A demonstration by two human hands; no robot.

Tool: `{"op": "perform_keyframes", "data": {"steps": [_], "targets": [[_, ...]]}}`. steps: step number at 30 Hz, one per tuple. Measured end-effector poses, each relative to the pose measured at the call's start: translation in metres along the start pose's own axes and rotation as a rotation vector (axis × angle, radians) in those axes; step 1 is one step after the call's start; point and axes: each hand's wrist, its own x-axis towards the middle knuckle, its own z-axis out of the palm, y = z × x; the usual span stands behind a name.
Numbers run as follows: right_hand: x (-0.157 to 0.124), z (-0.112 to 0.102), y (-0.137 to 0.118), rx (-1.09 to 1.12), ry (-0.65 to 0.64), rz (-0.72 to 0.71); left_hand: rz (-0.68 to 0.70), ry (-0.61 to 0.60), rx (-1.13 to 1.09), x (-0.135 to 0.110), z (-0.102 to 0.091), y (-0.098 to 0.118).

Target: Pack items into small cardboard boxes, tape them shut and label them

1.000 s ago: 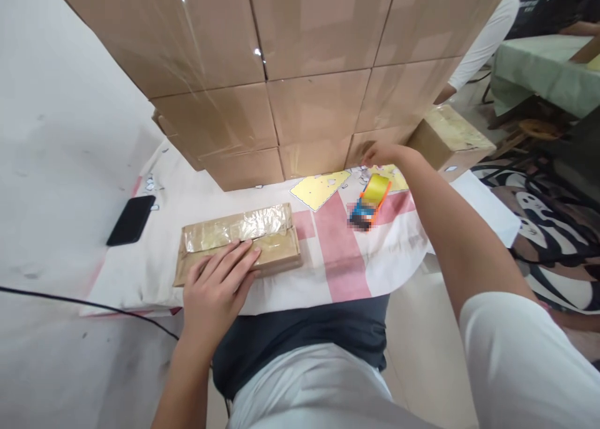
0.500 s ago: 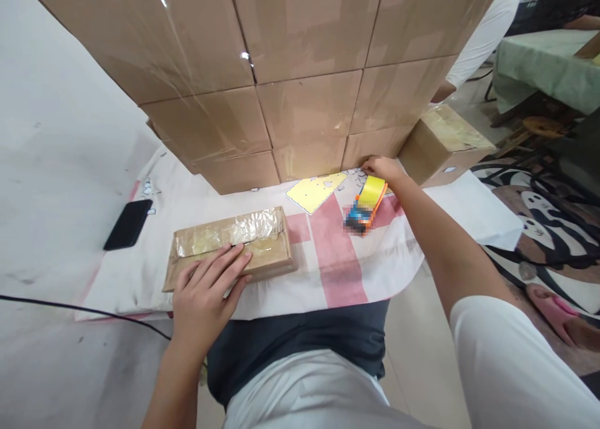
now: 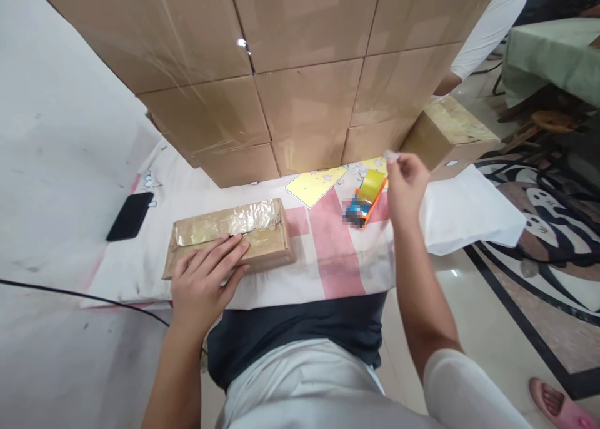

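My left hand (image 3: 206, 279) lies on a taped brown cardboard box (image 3: 267, 251), fingers stretched across its top near the front edge. Clear shiny tape runs along the lid of this box. Raised over the right part of the table, my right hand (image 3: 407, 185) pinches a small whitish scrap (image 3: 390, 156) between thumb and fingers; whether it is paper or a sticker I cannot tell. Just left of that hand, an orange and blue tape dispenser with a yellow roll (image 3: 372, 186) rests on the cloth, partly blurred out. Several small pale scraps (image 3: 349, 174) lie behind the dispenser.
Stacked cardboard boxes (image 3: 309, 104) wall off the back. A yellow sheet (image 3: 312, 188) lies before them. A black phone (image 3: 130, 216) is at the left, a cable (image 3: 84, 299) below it. Another box (image 3: 450, 135) stands right, near another person's sleeve (image 3: 492, 29).
My right hand has lifted from the scraps by the boxes and moved right, now with a small whitish scrap in its fingertips. My left hand stays on the box.
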Motion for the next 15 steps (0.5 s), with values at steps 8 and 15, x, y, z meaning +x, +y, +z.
{"op": "perform_keyframes", "data": {"steps": [8,15], "targets": [[-0.163,0.074,-0.067,0.043,-0.549,0.212,0.004,0.001,-0.008,-0.003,0.001,0.0],[-0.176,0.07,-0.08,0.072,-0.538,0.129,0.024,0.021,0.008,-0.002,0.001,0.0]]}}
